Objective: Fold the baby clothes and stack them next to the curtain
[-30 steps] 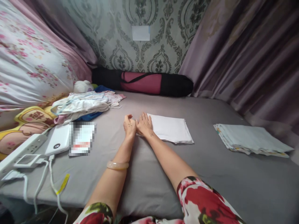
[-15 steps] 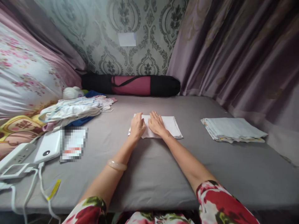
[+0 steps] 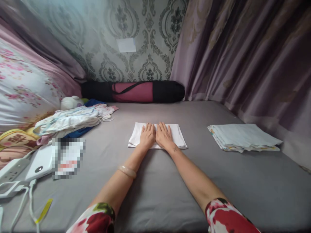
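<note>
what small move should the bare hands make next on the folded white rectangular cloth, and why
Probably smooth outward: the bare left hand and bare right hand lie flat, side by side, near the middle of the folded white rectangular cloth, leaving both ends uncovered.

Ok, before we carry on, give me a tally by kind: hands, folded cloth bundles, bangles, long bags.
Left hand, right hand: 2
White folded bundle, pale folded bundle: 2
Bangle: 1
Long bag: 1
Total: 6
</note>
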`<state>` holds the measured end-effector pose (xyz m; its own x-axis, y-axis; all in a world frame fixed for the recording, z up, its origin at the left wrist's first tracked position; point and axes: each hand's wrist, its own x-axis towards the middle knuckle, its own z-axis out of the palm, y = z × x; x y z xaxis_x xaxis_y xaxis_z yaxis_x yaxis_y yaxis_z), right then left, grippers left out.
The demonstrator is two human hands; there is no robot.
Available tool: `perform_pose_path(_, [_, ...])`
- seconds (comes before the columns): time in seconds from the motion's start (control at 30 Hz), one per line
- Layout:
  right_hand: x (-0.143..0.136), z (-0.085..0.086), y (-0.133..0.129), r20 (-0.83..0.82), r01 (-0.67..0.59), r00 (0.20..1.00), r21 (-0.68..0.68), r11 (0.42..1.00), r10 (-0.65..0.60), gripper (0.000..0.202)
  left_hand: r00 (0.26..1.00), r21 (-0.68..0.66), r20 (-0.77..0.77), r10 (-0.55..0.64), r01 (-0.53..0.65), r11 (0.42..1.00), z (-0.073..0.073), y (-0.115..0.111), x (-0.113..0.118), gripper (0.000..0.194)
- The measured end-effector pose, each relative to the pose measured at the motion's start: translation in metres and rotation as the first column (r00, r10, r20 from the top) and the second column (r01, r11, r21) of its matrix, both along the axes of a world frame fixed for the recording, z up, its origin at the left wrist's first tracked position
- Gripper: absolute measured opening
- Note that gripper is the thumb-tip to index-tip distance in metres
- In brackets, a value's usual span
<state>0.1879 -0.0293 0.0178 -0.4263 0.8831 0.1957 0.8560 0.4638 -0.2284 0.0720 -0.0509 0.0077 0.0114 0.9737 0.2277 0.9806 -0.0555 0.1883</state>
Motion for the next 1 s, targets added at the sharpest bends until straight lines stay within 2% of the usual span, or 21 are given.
perform_pose_path(0.1, [0.0, -0.003, 0.001, 0.0, -0.005, 1.0, -0.038, 0.999, 0.005, 0.053, 1.0, -0.032, -0.001, -0.001, 0.001, 0.999, -0.002, 0.001, -0.003, 0.048])
perform_pose_path(0.27, [0.0, 0.001, 0.003, 0.018, -0.006, 1.0, -0.085, 0.996, 0.007, 0.054, 1.0, -0.082, -0.005, -0.013, 0.012, 0.997, 0.004, 0.002, -0.003, 0.047])
perform_pose_path(0.43, [0.0, 0.008, 0.006, 0.028, -0.074, 0.997, -0.046, 0.996, 0.075, 0.055, 0.999, 0.035, 0.009, -0.046, 0.046, 0.998, 0.01, 0.006, -0.006, 0.047])
perform_pose_path(0.6, [0.0, 0.004, 0.011, 0.036, -0.106, 0.993, -0.115, 0.988, 0.111, 0.055, 0.993, -0.076, 0.059, -0.103, 0.107, 0.991, 0.005, 0.014, -0.011, 0.046])
perform_pose_path(0.73, [0.001, 0.004, 0.012, 0.029, -0.114, 0.993, -0.121, 0.986, 0.118, 0.056, 0.993, -0.085, 0.058, -0.101, 0.105, 0.991, 0.004, 0.013, -0.011, 0.046])
perform_pose_path(0.9, [0.002, 0.007, 0.009, 0.002, -0.047, 0.999, -0.037, 0.998, 0.047, 0.055, 0.999, 0.05, 0.047, 0.006, -0.008, 0.999, 0.008, 0.009, -0.008, 0.046])
perform_pose_path(1.0, [0.002, 0.003, 0.007, 0.015, -0.002, 1.0, -0.055, 0.999, 0.003, 0.055, 0.998, 0.005, 0.048, 0.027, -0.028, 1.0, 0.006, 0.009, -0.008, 0.046])
